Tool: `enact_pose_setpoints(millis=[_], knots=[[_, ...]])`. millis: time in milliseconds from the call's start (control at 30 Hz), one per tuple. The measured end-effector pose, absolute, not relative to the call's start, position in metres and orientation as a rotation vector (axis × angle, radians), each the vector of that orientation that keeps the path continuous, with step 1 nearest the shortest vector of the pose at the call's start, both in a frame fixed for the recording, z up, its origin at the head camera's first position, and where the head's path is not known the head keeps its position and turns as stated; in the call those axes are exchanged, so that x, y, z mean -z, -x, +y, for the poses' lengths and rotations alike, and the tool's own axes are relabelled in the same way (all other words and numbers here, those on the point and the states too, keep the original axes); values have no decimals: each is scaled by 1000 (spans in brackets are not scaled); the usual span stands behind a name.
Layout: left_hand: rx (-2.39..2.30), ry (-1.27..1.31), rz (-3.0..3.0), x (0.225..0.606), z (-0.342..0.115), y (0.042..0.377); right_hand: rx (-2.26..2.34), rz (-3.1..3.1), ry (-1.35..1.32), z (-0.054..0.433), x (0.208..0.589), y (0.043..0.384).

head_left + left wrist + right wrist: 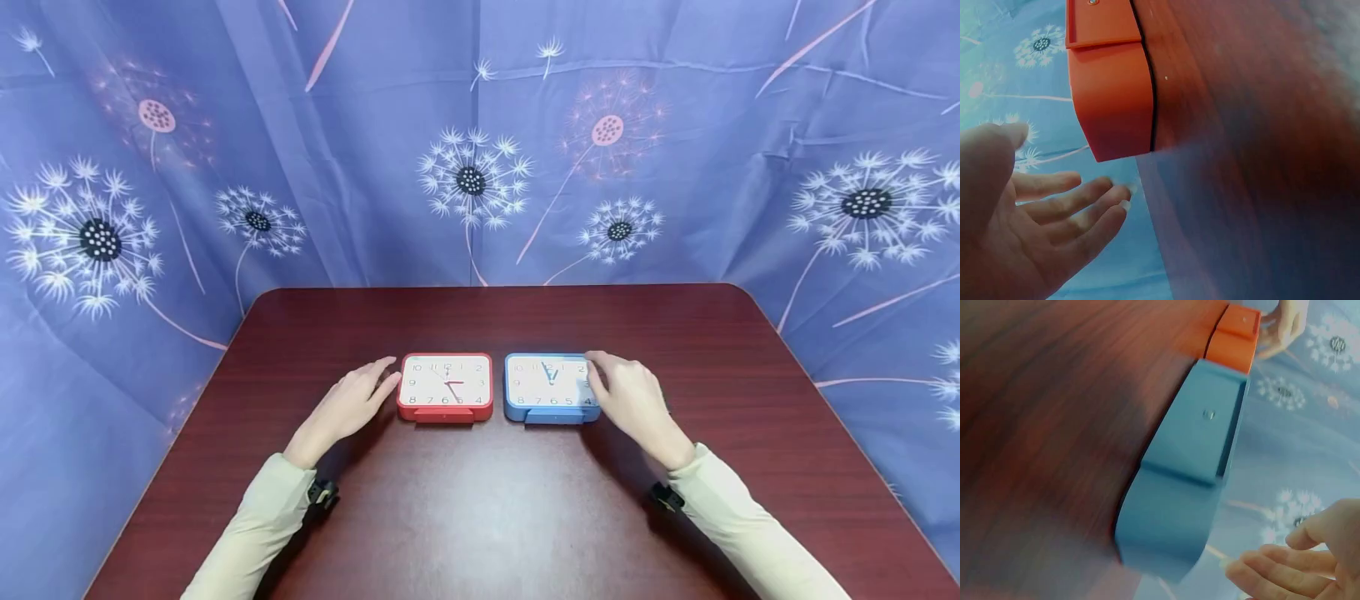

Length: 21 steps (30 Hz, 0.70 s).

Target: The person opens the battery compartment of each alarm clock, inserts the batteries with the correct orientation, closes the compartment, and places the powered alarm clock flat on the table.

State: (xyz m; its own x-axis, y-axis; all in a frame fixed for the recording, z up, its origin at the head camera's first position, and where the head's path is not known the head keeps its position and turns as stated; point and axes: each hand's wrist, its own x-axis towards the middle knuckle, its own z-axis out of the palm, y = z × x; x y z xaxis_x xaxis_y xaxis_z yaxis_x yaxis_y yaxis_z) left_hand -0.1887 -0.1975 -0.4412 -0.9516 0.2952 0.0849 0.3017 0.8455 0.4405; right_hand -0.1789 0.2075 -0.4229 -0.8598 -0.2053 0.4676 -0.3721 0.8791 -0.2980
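Red clock (445, 383) and blue clock (551, 385) sit side by side

From my head camera I read the numerals on both white dials: 12 at the top, 6 at the bottom, with pointers matching each frame's color. The frames are smooth, plastic-looking rounded rectangles, each with a bar along its near side. They rest mid-way along the glossy, reddish wood-grain surface (465, 492), a narrow gap between them. My left hand (345, 406) is just beside the red one, fingers loosely apart; my right hand (633, 402) has relaxed fingers at the blue one's right end, contact unclear to me. Bare wood spreads nearer me and out to both sides; the far edge has rounded corners.
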Motion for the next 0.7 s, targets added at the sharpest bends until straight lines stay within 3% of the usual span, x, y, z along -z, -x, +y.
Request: enact_pose_setpoints(millis=[700], knots=[[847, 823, -3128, 448, -182, 213, -669, -2816, -1086, 139, 424, 207]])
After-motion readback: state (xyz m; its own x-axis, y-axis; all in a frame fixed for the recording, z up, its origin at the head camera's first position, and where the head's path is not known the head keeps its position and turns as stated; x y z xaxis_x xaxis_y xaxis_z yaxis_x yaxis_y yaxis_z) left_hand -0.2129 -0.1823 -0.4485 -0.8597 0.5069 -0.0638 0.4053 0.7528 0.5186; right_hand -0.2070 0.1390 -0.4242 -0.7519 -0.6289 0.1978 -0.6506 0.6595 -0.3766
